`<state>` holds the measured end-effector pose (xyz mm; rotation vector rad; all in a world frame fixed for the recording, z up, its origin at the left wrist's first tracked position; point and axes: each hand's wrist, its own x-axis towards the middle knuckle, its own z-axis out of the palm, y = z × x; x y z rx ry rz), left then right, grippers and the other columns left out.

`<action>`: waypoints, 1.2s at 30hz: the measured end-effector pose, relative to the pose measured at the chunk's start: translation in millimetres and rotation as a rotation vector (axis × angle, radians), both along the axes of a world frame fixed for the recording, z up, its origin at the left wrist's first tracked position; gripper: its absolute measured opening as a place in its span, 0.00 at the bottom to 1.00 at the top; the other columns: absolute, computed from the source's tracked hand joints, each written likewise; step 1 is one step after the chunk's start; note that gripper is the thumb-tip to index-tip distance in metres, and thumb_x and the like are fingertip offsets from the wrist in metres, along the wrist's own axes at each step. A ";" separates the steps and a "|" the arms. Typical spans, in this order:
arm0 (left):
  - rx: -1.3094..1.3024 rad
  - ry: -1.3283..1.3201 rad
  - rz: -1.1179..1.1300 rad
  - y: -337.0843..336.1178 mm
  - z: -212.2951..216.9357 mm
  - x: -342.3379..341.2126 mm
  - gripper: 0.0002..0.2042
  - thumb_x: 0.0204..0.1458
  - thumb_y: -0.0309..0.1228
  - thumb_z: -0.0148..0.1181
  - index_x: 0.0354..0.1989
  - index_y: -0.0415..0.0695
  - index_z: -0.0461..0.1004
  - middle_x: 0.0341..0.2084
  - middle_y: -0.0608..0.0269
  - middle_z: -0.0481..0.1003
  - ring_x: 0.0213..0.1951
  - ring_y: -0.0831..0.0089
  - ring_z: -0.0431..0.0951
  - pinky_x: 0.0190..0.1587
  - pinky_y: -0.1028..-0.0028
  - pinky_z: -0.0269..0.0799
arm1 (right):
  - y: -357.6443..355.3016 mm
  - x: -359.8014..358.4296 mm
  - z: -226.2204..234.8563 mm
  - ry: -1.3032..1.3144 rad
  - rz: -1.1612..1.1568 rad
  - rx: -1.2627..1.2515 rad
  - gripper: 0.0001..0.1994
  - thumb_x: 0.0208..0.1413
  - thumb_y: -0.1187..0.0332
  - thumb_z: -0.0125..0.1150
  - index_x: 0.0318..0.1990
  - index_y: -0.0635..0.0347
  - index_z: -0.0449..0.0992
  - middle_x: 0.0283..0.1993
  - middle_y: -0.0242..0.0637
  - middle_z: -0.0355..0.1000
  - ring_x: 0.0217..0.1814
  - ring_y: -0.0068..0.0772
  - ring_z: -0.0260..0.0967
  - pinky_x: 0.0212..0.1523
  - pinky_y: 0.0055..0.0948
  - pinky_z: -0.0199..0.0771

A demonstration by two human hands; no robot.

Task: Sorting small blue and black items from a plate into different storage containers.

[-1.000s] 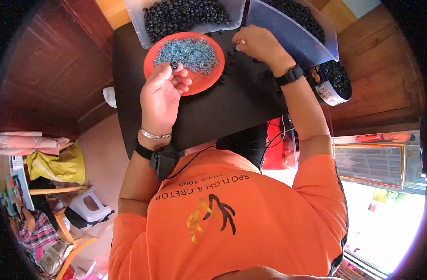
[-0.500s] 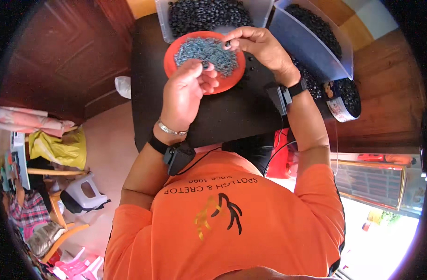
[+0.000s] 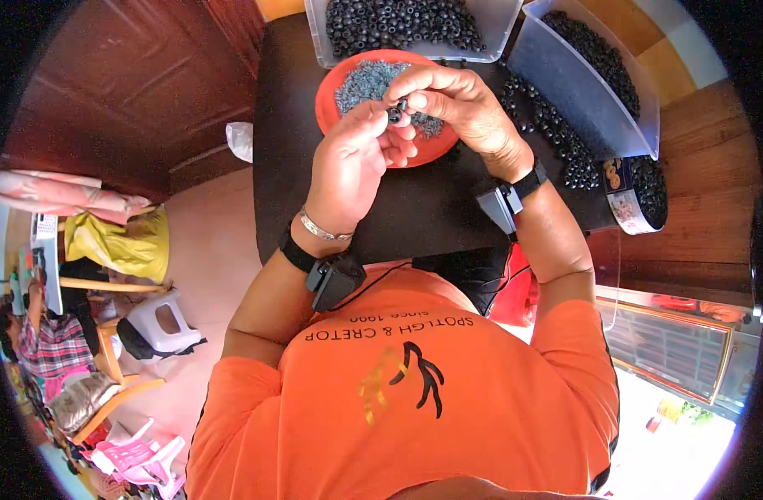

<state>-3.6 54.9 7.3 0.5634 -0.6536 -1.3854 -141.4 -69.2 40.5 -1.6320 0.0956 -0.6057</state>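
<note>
Over the orange-red plate [image 3: 325, 107], my left hand [image 3: 346, 162] pinches a small black ring-shaped piece [image 3: 394, 116] between thumb and forefinger, its other fingers loosely curled. My right hand [image 3: 465, 104] meets it from the right, thumb and forefinger closed on a second small black piece [image 3: 402, 104]. The two pieces touch or nearly touch; the fingers partly cover both. Many tiny grey-blue pieces [image 3: 365, 83] are heaped on the plate beneath the hands.
Behind the plate, a clear box [image 3: 319, 35] holds black rings. Another clear box [image 3: 556, 96] of black pieces stands at right, with loose black rings [image 3: 569, 142] beside it. A round tub [image 3: 630, 212] sits near the dark table's [image 3: 290, 183] right edge. A person in plaid [image 3: 56, 346] is far left.
My right hand has come left and down to my left hand, bringing the two black pieces together. The whole view has shifted slightly.
</note>
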 end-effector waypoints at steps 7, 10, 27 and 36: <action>0.017 0.011 0.000 1.1 1.9 -1.0 0.09 0.59 0.35 0.46 0.37 0.43 0.69 0.33 0.63 0.74 0.32 0.72 0.74 0.38 0.75 0.67 | -6.9 -1.1 -9.9 -0.066 -0.054 0.093 0.08 0.57 0.70 0.57 0.42 0.62 0.75 0.39 0.36 0.75 0.37 0.24 0.70 0.43 0.25 0.72; 0.011 -0.004 -0.004 1.1 0.7 0.0 0.10 0.59 0.36 0.46 0.37 0.43 0.70 0.33 0.63 0.74 0.33 0.72 0.74 0.38 0.74 0.67 | -9.2 -3.3 -13.3 -0.057 -0.059 0.077 0.08 0.56 0.71 0.58 0.42 0.62 0.75 0.38 0.37 0.75 0.38 0.24 0.71 0.43 0.25 0.72; 0.033 -0.017 -0.007 1.6 1.7 -2.2 0.10 0.58 0.36 0.47 0.37 0.43 0.71 0.31 0.64 0.74 0.32 0.73 0.74 0.36 0.75 0.67 | 0.3 -6.5 -2.7 0.004 -0.068 0.128 0.08 0.50 0.78 0.62 0.39 0.62 0.76 0.37 0.36 0.75 0.36 0.26 0.73 0.43 0.25 0.73; 0.020 -0.038 -0.019 1.8 1.8 -3.7 0.10 0.58 0.35 0.47 0.37 0.43 0.70 0.32 0.64 0.74 0.32 0.73 0.74 0.36 0.75 0.67 | -3.1 -7.9 -8.0 -0.038 -0.066 -0.029 0.06 0.49 0.77 0.63 0.36 0.63 0.77 0.36 0.34 0.75 0.39 0.26 0.73 0.45 0.26 0.72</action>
